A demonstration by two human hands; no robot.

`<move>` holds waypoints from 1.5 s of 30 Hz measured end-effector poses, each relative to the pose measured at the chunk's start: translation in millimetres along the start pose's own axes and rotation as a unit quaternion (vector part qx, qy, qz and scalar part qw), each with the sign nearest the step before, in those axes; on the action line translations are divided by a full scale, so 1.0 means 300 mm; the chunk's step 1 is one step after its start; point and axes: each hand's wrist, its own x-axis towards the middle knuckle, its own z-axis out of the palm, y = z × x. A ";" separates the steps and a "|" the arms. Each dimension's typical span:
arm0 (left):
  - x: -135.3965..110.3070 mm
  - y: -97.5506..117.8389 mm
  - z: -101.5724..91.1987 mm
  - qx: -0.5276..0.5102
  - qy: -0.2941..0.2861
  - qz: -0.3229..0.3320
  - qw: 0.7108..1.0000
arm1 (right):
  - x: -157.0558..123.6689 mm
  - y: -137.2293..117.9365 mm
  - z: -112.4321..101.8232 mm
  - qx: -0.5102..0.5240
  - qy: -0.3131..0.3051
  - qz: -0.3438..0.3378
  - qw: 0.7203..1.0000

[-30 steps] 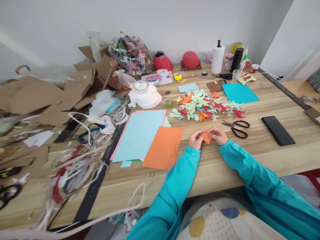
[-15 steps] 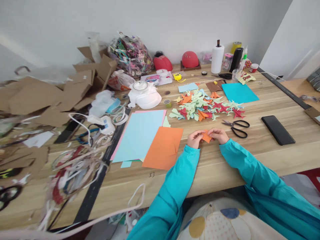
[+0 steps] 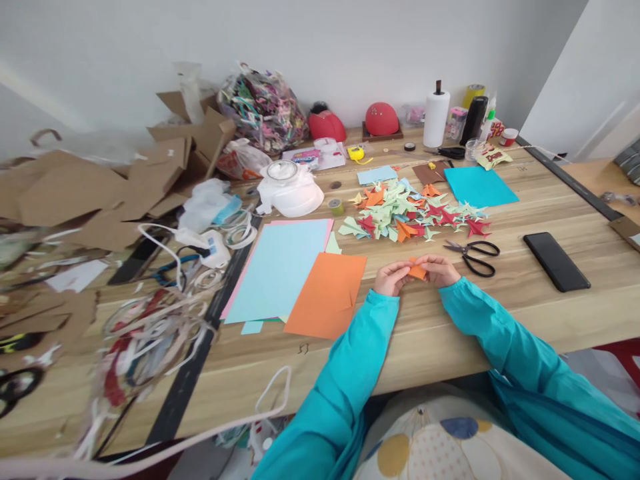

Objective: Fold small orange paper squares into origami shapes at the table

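Both my hands meet over the wooden table [image 3: 450, 333] on a small folded piece of orange paper [image 3: 417, 270]. My left hand [image 3: 390, 277] pinches its left side, and my right hand [image 3: 440, 269] pinches its right side. Both arms wear teal sleeves. Just behind the hands lies a pile of folded paper shapes [image 3: 415, 217] in green, red and orange. Black scissors [image 3: 475, 253] lie right of my right hand. An orange sheet [image 3: 327, 293] lies left of my left hand, partly over a light blue sheet [image 3: 280, 267].
A black phone [image 3: 556, 260] lies at the right, a teal sheet [image 3: 479, 185] behind it. Cardboard pieces [image 3: 100, 193], tape rolls and tangled strips [image 3: 150, 333] crowd the left. A paper towel roll [image 3: 435, 117], bottles and a bag of scraps [image 3: 263, 110] stand along the wall.
The small orange paper now looks flatter and lower between my fingers. Both hands stay in nearly the same spot.
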 end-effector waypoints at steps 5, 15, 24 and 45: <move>-0.002 -0.008 0.005 0.016 0.005 0.013 1.000 | -0.002 0.002 0.005 -0.010 0.011 -0.007 1.000; 0.001 -0.005 0.006 0.013 0.034 0.029 0.999 | 0.000 0.017 0.017 -0.042 0.054 -0.022 0.997; 0.001 -0.002 0.007 0.018 0.058 0.041 0.997 | -0.005 0.011 0.016 -0.115 0.017 -0.033 0.993; -0.007 -0.017 0.013 0.100 0.025 0.091 0.991 | -0.002 -0.003 0.027 -0.013 0.053 -0.021 0.998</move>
